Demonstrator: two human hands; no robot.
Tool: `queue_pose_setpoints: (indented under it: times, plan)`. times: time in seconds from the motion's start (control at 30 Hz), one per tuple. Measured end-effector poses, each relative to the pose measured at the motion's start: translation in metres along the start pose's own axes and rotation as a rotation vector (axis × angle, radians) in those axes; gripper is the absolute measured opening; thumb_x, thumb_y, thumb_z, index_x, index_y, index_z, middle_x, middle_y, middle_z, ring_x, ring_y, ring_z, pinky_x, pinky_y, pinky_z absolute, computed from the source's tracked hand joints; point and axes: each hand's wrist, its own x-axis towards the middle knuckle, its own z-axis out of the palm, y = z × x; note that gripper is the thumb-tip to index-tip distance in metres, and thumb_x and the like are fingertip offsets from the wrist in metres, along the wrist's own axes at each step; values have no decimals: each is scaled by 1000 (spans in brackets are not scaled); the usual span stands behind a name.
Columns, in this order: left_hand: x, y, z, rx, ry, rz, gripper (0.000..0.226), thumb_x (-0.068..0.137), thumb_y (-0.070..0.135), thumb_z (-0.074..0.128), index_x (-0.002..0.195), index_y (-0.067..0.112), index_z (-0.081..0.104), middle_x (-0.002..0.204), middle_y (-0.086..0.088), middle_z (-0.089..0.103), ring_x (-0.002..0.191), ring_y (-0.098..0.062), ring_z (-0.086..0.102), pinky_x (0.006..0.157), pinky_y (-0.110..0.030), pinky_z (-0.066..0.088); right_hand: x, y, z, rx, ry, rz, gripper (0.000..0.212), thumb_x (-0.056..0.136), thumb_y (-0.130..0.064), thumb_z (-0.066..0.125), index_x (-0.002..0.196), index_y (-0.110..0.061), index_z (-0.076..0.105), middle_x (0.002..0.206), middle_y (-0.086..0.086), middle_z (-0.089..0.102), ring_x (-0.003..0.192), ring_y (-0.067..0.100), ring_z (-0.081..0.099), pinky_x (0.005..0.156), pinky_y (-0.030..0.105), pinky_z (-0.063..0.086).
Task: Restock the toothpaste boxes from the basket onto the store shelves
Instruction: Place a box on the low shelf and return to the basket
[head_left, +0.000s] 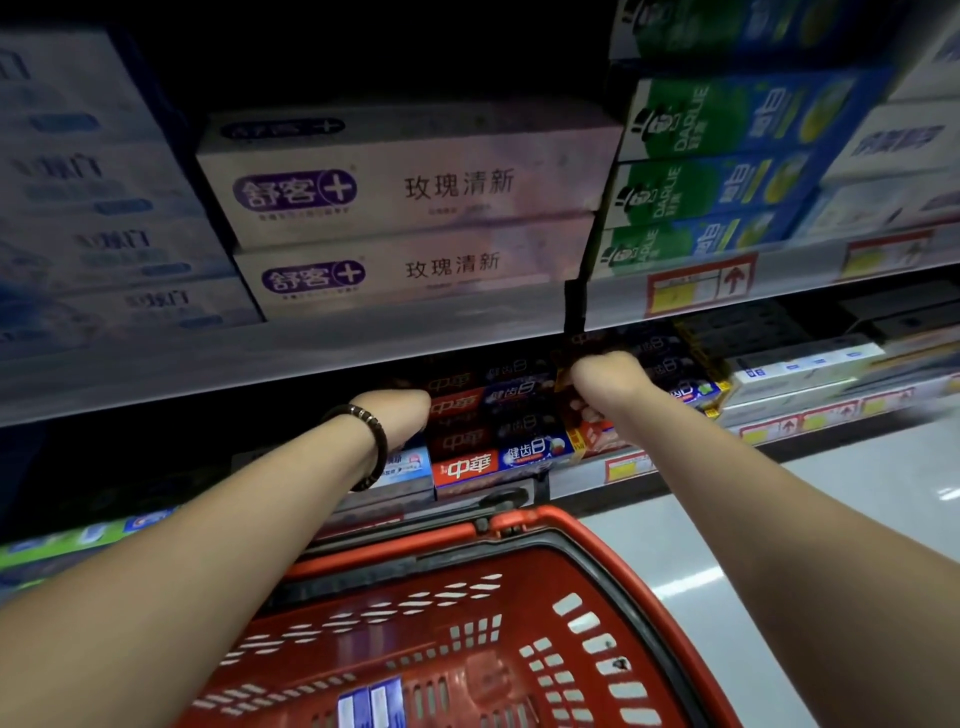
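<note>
Beside stocked shelves (311, 353), glossy floor (857, 499)

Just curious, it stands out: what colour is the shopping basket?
The basket is red with black trim, seen in the head view.

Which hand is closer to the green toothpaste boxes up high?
Right. The right hand reaches one shelf below the green toothpaste boxes, slightly left of them; the left hand is farther left.
</note>
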Motion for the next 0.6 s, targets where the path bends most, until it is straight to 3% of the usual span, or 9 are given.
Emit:
queue_pose_setpoints:
  times: [0.17, 0.3, 0.6]
  plan:
    - [0, 1, 2, 68, -48, 33, 18, 88, 1, 53, 76, 13, 48, 77, -7, 48, 70, -21, 43, 65, -33, 37, 0, 3, 2, -43, -10, -3, 20, 98, -15, 57, 105, 0, 67, 80, 14, 58, 63, 22, 47, 55, 32, 38]
    - [-2, 2, 3, 117, -69, 54, 23, 91, 1, 52, 74, 14, 43, 69, -4, 41, 59, -18, 36, 54, -28, 28, -4, 3, 3, -112, 13, -63, 13, 98, -17, 58, 99, -5, 63, 90, 14, 62, 81, 27, 57, 74, 40, 48]
    - [-7, 4, 3, 108, -67, 47, 25, 96, 5, 50, 73, 14, 47, 69, -3, 45, 58, -16, 39, 52, -26, 30, -9, -1, 4, -197, -30, -66, 20, 99, -15, 56, 79, -10, 54, 77, 8, 52, 70, 21, 48, 67, 36, 41]
